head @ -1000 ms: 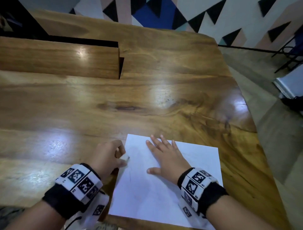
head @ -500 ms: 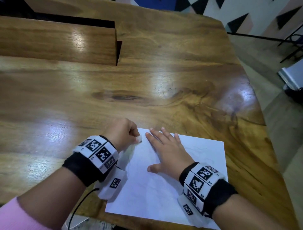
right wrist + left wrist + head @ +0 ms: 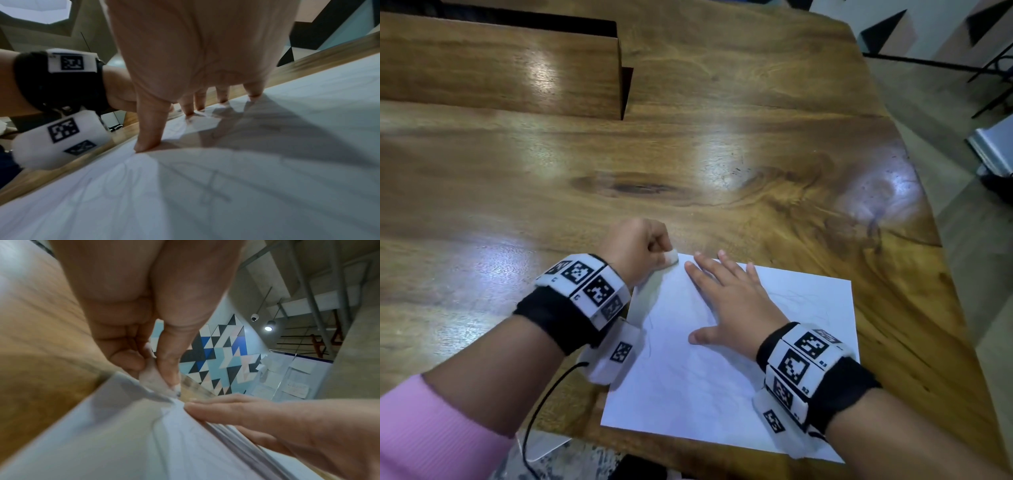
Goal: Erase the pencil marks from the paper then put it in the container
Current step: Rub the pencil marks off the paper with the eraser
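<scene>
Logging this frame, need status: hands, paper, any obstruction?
Left hand pinches eraser at paper's far-left corner. Right hand flat, fingers pressing sheet down. Faint pencil marks remain. Nothing in the way.

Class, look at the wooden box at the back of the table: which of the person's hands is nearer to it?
Left. The left hand, gripping the eraser, is at the paper's far left corner, nearer the wooden box. The right hand lies farther right.
</scene>
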Motion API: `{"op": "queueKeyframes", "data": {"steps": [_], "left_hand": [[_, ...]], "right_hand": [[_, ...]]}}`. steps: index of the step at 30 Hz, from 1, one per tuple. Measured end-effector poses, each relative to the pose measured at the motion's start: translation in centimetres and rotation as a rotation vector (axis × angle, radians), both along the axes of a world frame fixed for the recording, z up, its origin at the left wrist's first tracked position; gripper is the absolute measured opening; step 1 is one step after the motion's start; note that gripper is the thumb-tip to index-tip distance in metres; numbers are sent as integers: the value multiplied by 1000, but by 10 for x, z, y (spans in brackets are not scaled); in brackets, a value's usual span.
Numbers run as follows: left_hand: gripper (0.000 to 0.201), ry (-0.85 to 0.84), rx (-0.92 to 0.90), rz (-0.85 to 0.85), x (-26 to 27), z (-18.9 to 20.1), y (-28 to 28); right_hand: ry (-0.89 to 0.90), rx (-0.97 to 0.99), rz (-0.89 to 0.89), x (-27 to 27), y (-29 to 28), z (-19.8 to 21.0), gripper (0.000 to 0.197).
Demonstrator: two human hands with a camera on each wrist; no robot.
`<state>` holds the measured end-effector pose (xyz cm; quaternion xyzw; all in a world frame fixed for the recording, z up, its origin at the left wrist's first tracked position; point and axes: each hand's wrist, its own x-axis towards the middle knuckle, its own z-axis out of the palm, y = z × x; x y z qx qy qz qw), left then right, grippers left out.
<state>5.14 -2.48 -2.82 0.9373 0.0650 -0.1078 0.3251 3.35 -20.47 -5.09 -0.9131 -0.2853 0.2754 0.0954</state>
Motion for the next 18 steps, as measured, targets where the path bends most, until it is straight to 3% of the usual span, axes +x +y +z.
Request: {"op": "queueKeyframes", "data": {"steps": [2, 6, 11, 15, 18], "left_hand": [[11, 0, 33, -40, -1, 1, -3], [26, 210, 28, -231, -13, 3, 2], [9, -10, 56, -62, -6, 1, -3], [18, 180, 68, -179, -20, 1, 5], [13, 91, 17, -48, -15, 0, 6]], "right_hand": [[-6, -3, 2, 0, 0, -1, 102], [-13, -4, -1, 0, 1, -2, 104], [-29, -11, 8, -2, 0, -3, 109], [-24, -13, 20, -2, -1, -2, 107], [-29, -27, 29, -2, 0, -2, 106]]}}
